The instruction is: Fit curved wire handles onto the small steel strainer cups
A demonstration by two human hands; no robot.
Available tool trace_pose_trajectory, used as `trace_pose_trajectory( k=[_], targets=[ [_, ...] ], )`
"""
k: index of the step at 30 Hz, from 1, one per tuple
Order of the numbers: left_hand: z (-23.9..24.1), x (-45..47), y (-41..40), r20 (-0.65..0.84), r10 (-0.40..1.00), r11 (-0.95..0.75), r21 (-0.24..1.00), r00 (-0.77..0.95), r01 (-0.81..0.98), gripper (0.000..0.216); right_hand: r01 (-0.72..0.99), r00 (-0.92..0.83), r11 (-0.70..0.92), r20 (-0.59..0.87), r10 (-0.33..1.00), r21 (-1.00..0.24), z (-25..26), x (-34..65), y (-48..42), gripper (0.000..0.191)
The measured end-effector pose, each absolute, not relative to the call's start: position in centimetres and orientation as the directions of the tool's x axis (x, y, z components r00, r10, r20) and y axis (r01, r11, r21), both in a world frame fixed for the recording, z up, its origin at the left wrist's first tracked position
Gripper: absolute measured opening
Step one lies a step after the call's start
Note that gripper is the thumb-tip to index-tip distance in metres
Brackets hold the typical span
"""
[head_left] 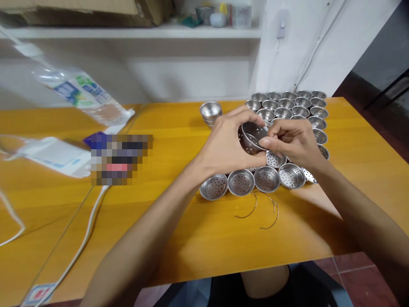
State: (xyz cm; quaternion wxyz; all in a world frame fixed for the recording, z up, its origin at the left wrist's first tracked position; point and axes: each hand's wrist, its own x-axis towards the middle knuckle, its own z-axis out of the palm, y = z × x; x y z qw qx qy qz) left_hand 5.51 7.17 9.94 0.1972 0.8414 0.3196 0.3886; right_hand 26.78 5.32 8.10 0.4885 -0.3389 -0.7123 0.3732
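Note:
My left hand (pixel 227 145) wraps round a small perforated metal cup (pixel 252 136), held tilted above the table. My right hand (pixel 292 140) pinches at the cup's rim with thumb and fingers pressed together; what they pinch is too small to make out. Below the hands, several more perforated cups (pixel 266 178) stand in rows on the yellow table (pixel 191 230). Two curved wire handles (pixel 266 209) lie loose in front of the front row.
A short stack of plain metal cups (pixel 210 112) stands behind my left hand. A plastic bag (pixel 83 96), white packets (pixel 54 155) and a white cable (pixel 79 247) lie at the left. The table's front edge is near my body; a shelf (pixel 134 32) runs along the wall.

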Motion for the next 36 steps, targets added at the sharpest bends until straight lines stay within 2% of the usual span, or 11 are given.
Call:
trace_pose_trajectory(
  k=[6, 13, 17, 19, 22, 26, 29, 32, 36],
  targets=[
    [10.0, 5.5, 7.2, 0.534, 0.689, -0.720, 0.581, 0.490, 0.379, 0.041, 0.121, -0.279, 0.514, 0.468, 0.839, -0.849, 8.0, 27.0, 5.8, 0.050],
    [8.9, 5.1, 8.4, 0.563, 0.672, -0.740, 0.536, 0.481, 0.407, 0.061, 0.066, -0.134, 0.472, 0.461, 0.877, -0.879, 8.1, 26.4, 5.9, 0.038],
    [8.5, 4.8, 8.2, 0.590, 0.646, -0.763, 0.472, 0.484, 0.442, 0.057, -0.013, -0.031, 0.408, 0.408, 0.912, -0.913, 7.4, 25.9, 5.8, 0.062],
    [8.4, 4.6, 9.0, 0.604, 0.635, -0.768, 0.425, 0.482, 0.480, 0.060, -0.041, -0.021, 0.357, 0.358, 0.934, -0.933, 7.0, 26.3, 6.4, 0.068],
    [8.4, 4.5, 13.4, 0.602, 0.688, -0.698, 0.395, 0.405, 0.598, 0.066, -0.046, 0.050, 0.345, 0.343, 0.938, -0.937, 7.1, 28.1, 7.6, 0.052],
    [8.3, 5.4, 23.9, 0.454, 0.838, -0.514, 0.465, 0.304, 0.721, 0.077, 0.017, 0.191, 0.455, 0.450, 0.872, -0.890, 9.0, 31.4, 8.7, 0.031],
    [7.9, 6.5, 31.1, 0.260, 0.917, -0.391, 0.428, 0.303, 0.815, 0.078, 0.057, 0.263, 0.471, 0.469, 0.843, -0.880, 10.2, 33.3, 9.0, 0.024],
    [7.1, 7.2, 35.5, 0.141, 0.930, -0.367, 0.377, 0.339, 0.850, 0.073, 0.081, 0.268, 0.422, 0.428, 0.863, -0.903, 10.2, 34.4, 9.4, 0.018],
    [5.7, 6.9, 38.5, -0.010, 0.908, -0.383, 0.386, 0.419, 0.839, 0.078, 0.177, 0.219, 0.406, 0.438, 0.872, -0.896, 8.9, 35.8, 10.5, 0.011]
  ],
)
